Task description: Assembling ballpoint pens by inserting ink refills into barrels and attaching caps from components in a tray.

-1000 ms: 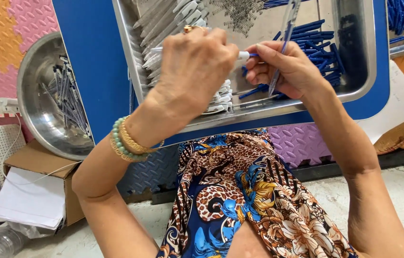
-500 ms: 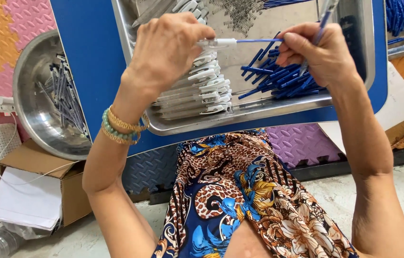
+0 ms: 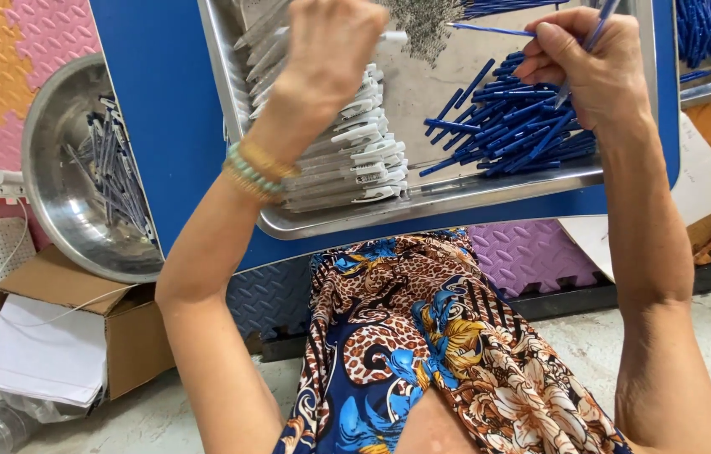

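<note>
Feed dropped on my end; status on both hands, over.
Left hand shut on white pen barrel. Right hand shut on thin blue refill. Both above steel tray; nothing between.

White pen barrel (image 3: 391,37) and thin blue refill (image 3: 490,30), level, tips apart.

Both of the person's arms were bare, with no sleeves. The left wrist wore stacked bracelets (image 3: 256,171): pale green beads beside gold bands. A patterned garment (image 3: 422,336) covered the lap, leopard spots mixed with blue, brown, white and orange floral swirls.
</note>
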